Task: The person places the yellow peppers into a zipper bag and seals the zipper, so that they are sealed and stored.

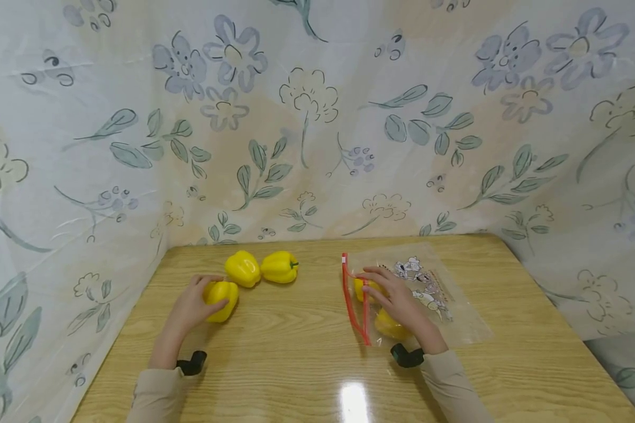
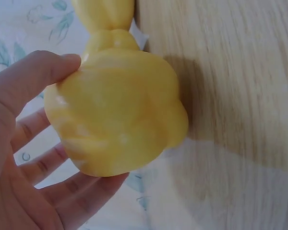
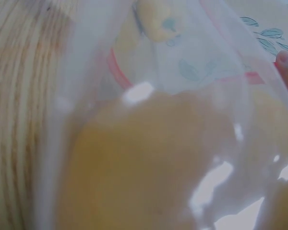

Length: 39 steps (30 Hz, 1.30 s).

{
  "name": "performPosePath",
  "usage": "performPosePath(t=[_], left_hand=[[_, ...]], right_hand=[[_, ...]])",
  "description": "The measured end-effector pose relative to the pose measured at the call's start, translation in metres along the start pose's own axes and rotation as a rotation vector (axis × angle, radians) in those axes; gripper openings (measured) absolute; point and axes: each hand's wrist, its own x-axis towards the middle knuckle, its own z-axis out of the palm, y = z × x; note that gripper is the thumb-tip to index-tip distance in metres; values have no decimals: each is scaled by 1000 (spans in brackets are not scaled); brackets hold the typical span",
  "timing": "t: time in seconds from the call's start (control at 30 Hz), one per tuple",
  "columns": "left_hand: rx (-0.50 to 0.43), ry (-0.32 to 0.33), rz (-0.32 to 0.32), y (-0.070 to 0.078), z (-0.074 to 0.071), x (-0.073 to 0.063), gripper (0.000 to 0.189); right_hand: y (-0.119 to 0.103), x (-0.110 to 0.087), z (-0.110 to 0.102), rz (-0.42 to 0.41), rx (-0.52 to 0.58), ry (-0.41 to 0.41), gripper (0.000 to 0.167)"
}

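Note:
My left hand [image 1: 191, 302] grips a yellow bell pepper [image 1: 225, 302] at the left of the table, thumb on one side and fingers round the other. Two more yellow bell peppers, one at the left [image 1: 242, 269] and one with a green stem [image 1: 279, 267], lie just beyond it. On the right, my right hand [image 1: 397, 296] holds the red-edged mouth of a clear zip bag [image 1: 463, 320], which gapes toward the left. Inside the bag are two yellow peppers, one near the mouth [image 1: 358, 289] and one beneath my wrist [image 1: 390, 324]. The right fingertips are partly hidden.
The wooden table [image 1: 291, 346] ends at a flowered cloth backdrop [image 1: 307, 147] behind and at both sides. Printed cartoon figures [image 1: 425, 285] mark the bag. Each wrist wears a black camera, one on the left [image 1: 193, 363] and one on the right [image 1: 406, 356].

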Motion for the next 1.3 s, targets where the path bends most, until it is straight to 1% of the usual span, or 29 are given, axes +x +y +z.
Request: performPosePath(t=[0.17,0.43,0.57,0.67,0.8,0.97,1.1,1.3], left_hand=[[-21,35,11,7,2,-2,53],[-70,122,55,20,5,-2,51],[-94,166,77,25,9,-2,49],[-102,190,82,28,13,-1,48],[-113,199,85,32,19,1,48],[-137,200,115,38,24,2,48],[-136,202,140,43,27,1,47],[-151,196,157,49,33,1,47]], right_hand=[[0,0,0,6,0,-4,33],[-1,1,0,-2,-3,0,33],[-1,2,-1,-22,-16,0,32],[-2,2,-1,-21,-20,-4,33],[-2,2,-1,-4,-12,-5,32],[-2,1,-1,-4,-15,0,32],[-1,1,0,-9,-17,-1,32],[0,1,1,-12,-19,2,31]])
